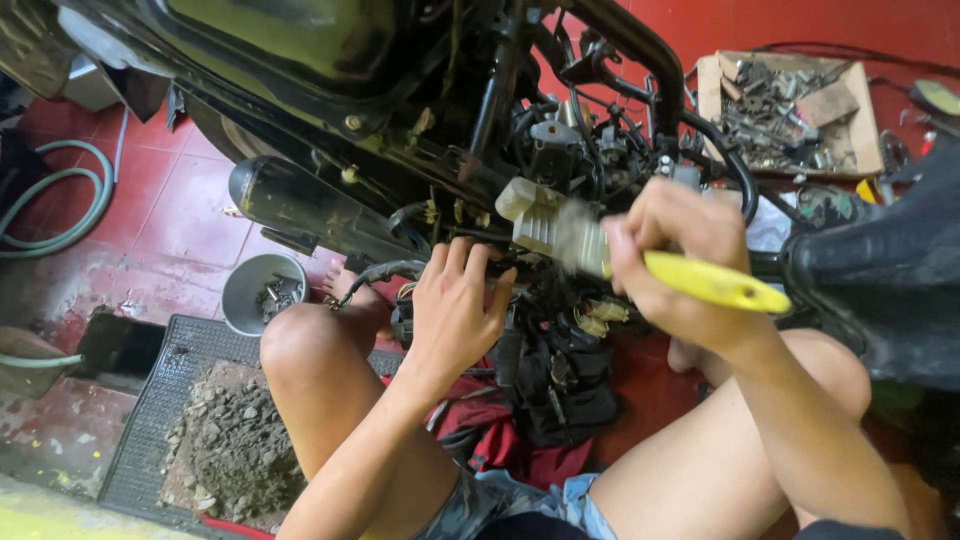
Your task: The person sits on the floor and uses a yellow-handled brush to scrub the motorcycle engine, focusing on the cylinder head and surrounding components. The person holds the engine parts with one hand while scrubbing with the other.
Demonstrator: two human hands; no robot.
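I crouch beside a stripped black motorcycle frame (pixel 470 130) with its wiring exposed. My right hand (pixel 668 245) grips a brush with a yellow handle (pixel 715 283); its bristle head is blurred against a cream plastic connector block (pixel 530 215). My left hand (pixel 455 305) reaches under the frame, its fingers curled on the black wire bundle (pixel 400 270) next to the connectors. A black exhaust muffler (pixel 310 208) runs along the frame's left side. My bare knees frame the work.
A grey metal bowl (pixel 258 290) with bolts stands on the red tiled floor. A cardboard box (pixel 790 110) of metal parts lies at the back right. A black mat (pixel 150 400) bears a heap of dirt. A green hose (pixel 60 200) curls at left. Red cloth (pixel 500 440) lies below.
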